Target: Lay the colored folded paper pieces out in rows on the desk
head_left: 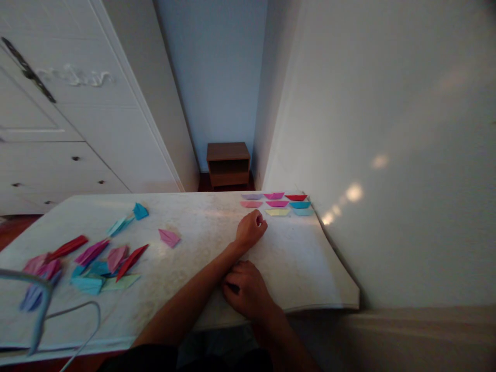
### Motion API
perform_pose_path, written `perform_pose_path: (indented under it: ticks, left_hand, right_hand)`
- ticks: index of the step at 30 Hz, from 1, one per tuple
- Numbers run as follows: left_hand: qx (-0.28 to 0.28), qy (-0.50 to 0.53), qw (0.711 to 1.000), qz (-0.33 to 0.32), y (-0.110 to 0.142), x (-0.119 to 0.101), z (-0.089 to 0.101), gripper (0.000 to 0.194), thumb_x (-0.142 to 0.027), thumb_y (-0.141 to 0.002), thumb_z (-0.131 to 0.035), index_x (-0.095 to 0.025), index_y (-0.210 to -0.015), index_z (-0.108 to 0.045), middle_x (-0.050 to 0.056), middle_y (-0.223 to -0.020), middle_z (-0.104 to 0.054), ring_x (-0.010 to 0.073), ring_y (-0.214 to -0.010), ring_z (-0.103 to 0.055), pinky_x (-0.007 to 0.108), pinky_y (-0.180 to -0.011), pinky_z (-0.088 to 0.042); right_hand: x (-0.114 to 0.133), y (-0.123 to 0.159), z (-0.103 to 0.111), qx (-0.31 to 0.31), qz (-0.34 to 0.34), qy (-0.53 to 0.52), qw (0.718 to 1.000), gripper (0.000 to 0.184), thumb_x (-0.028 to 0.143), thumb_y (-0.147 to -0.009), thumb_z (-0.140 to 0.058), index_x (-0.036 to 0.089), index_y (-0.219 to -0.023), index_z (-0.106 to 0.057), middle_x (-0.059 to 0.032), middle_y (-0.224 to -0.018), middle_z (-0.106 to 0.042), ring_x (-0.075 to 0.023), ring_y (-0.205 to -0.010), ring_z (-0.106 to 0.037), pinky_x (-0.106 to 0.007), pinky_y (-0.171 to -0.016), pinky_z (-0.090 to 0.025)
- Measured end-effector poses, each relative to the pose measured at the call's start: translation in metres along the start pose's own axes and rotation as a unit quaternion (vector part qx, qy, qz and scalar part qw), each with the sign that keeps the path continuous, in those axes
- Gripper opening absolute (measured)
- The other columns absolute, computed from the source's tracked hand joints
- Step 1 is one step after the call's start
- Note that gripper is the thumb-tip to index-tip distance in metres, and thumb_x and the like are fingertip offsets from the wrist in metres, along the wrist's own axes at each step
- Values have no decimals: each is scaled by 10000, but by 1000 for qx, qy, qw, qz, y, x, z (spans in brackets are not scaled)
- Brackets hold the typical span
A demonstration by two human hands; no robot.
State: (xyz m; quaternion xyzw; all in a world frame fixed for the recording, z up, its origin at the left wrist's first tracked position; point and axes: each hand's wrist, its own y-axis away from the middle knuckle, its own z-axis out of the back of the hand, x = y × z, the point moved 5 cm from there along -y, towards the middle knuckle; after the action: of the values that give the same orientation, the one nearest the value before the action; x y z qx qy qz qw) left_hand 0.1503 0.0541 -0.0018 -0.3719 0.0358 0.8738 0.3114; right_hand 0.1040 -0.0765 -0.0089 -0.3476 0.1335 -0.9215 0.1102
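My left hand (251, 230) reaches across the table with its fingers curled together, just below rows of folded paper boats. Whatever its fingertips may hold is hidden. Closest to it are a pale yellow paper boat (277, 212) and a salmon-pink paper boat (251, 204). My right hand (250, 292) rests near the table's front edge, close under my left forearm. Its fingers are bent inward with a dark gap by the thumb, and nothing shows in them. A red paper boat (296, 197) and a blue paper boat (300, 204) lie at the right end of the rows.
Loose folded papers, including a red one (132, 262) and a teal one (88, 283), lie jumbled on the left of the white table (209, 222). One pink folded paper (169, 237) lies apart. A pale curved tube (42, 305) crosses the lower left. A wall (387, 232) borders the right.
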Motion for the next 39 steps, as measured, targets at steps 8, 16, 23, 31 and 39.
perform_pose_path:
  ticks: [8, 16, 23, 31, 39]
  left_hand:
    - [21, 91, 996, 12, 74, 24, 70, 165, -207, -743, -572, -160, -645, -447, -42, -593, -468, 85, -567, -403, 212, -555, -303]
    - [-79, 145, 981, 106, 151, 92, 133, 227, -309, -772, -560, -173, -655, -420, -33, -597, -437, 98, -564, -398, 226, -549, -290]
    - [-104, 158, 974, 121, 186, 127, 144, 220, -306, -784, -554, -179, -662, -423, -19, -611, -470, 113, -576, -414, 243, -575, -305]
    - [-52, 128, 988, 66, 195, 118, 140, 116, -270, -815, -518, -169, -759, -520, 11, -693, -570, 133, -643, -477, 259, -602, -278]
    - [-53, 238, 969, 44, 209, 122, 145, 86, -209, -736, -574, -159, -731, -503, -18, -650, -517, 109, -615, -442, 243, -592, -272]
  right_hand:
    - [-4, 3, 5, -22, -43, -65, 997, 170, 153, -864, -563, 174, -919, -723, -71, -864, -663, -190, -844, -580, -323, -797, -437]
    - [-12, 3, 1, 13, -91, -99, 991, 252, 359, -927, -524, 198, -947, -716, -86, -921, -672, -201, -882, -606, -347, -830, -468]
    - [-6, -13, -7, -15, -176, -125, 976, 344, 490, -846, -568, 200, -907, -742, -100, -935, -691, -224, -870, -643, -330, -782, -504]
    - [58, -59, -53, -14, -152, -213, 965, 347, 468, -832, -621, 144, -913, -713, -85, -853, -667, -181, -757, -624, -276, -696, -514]
    - [98, -131, -72, 14, -28, -111, 993, 279, 377, -898, -568, 155, -1013, -692, -60, -898, -635, -141, -761, -568, -247, -681, -456]
